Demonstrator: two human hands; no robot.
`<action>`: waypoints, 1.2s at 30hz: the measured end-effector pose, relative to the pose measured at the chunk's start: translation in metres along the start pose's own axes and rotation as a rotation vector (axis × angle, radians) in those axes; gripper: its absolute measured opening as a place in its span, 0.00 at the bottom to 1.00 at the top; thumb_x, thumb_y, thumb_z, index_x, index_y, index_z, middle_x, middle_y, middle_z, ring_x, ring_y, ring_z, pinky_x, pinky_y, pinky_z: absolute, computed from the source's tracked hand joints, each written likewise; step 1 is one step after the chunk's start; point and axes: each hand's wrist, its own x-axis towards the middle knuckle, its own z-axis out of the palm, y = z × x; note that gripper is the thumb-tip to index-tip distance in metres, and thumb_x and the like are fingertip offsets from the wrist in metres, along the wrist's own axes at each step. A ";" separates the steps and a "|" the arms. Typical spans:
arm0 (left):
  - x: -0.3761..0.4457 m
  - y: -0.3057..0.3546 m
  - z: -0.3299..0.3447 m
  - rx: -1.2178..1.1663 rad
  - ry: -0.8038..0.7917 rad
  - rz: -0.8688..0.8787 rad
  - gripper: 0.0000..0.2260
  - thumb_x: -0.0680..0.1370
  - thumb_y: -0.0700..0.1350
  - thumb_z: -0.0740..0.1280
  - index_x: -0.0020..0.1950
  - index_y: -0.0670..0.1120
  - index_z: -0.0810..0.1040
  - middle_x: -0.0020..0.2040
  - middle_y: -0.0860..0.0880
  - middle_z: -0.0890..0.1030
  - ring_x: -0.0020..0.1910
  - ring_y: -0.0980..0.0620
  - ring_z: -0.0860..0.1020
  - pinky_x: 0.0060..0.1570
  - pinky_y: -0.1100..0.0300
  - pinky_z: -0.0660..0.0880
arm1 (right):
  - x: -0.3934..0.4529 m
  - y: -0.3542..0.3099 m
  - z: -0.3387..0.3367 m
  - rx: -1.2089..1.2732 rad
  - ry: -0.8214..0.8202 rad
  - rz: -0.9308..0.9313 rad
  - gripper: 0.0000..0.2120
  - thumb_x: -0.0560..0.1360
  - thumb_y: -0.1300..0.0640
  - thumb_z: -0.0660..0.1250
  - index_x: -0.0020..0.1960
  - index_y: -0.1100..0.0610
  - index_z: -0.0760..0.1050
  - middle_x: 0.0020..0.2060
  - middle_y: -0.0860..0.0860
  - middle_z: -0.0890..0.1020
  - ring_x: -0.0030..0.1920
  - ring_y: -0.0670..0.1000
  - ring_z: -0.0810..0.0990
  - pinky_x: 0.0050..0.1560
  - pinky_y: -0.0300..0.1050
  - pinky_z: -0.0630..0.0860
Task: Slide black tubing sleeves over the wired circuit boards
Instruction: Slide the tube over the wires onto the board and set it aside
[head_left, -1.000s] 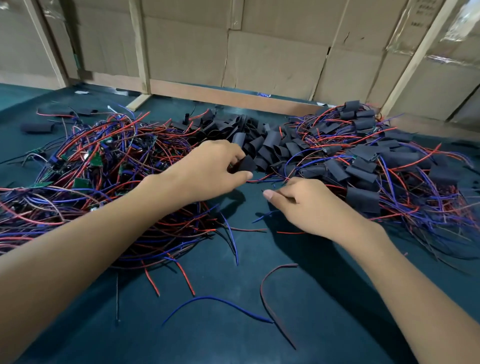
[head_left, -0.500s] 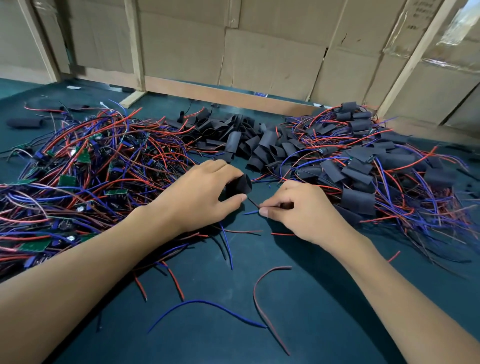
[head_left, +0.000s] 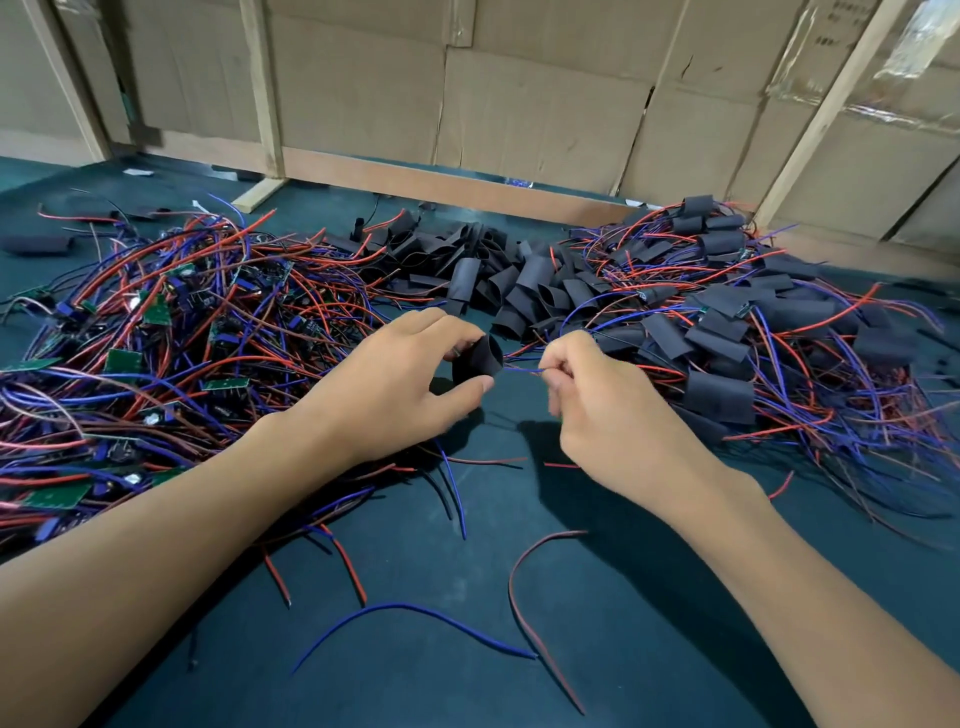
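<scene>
My left hand (head_left: 400, 384) pinches a black tubing sleeve (head_left: 475, 357) between thumb and fingers, its open mouth turned to the right. My right hand (head_left: 602, 410) is closed on thin blue and red wires (head_left: 522, 369) whose tips point at the sleeve's mouth. The board on those wires is hidden inside my right hand. A heap of bare green circuit boards with red and blue wires (head_left: 156, 343) lies at the left. Loose black sleeves (head_left: 498, 280) are piled at the middle back. Boards covered with sleeves (head_left: 727, 332) form a heap at the right.
The dark green table top (head_left: 415, 670) in front of my hands carries a loose blue wire (head_left: 415, 616) and a loose red wire (head_left: 524, 613). Cardboard panels and wooden battens (head_left: 467, 104) close off the table's far edge.
Both hands have lifted slightly and drawn together. My left hand took a sleeve from the pile and turned its mouth rightward; my right hand picked up wires and brought their tips to it.
</scene>
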 end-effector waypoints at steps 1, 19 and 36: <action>0.000 0.000 0.000 -0.004 0.002 0.004 0.13 0.78 0.49 0.71 0.61 0.47 0.78 0.49 0.56 0.74 0.54 0.55 0.74 0.56 0.64 0.68 | -0.001 0.000 -0.003 0.050 0.061 -0.022 0.06 0.83 0.61 0.58 0.55 0.51 0.71 0.38 0.44 0.79 0.42 0.44 0.76 0.45 0.42 0.71; -0.002 0.002 -0.002 0.066 -0.055 0.189 0.17 0.79 0.51 0.70 0.64 0.44 0.77 0.56 0.48 0.79 0.57 0.46 0.77 0.57 0.45 0.73 | 0.001 0.007 -0.003 0.308 0.216 -0.064 0.08 0.80 0.52 0.71 0.43 0.53 0.84 0.36 0.51 0.80 0.38 0.49 0.77 0.40 0.37 0.70; -0.002 0.010 -0.001 0.214 0.135 0.371 0.09 0.79 0.45 0.70 0.54 0.42 0.83 0.49 0.47 0.83 0.48 0.43 0.81 0.45 0.47 0.75 | -0.004 -0.003 0.005 0.342 0.155 -0.076 0.11 0.80 0.53 0.70 0.40 0.53 0.83 0.26 0.45 0.71 0.29 0.44 0.67 0.32 0.34 0.61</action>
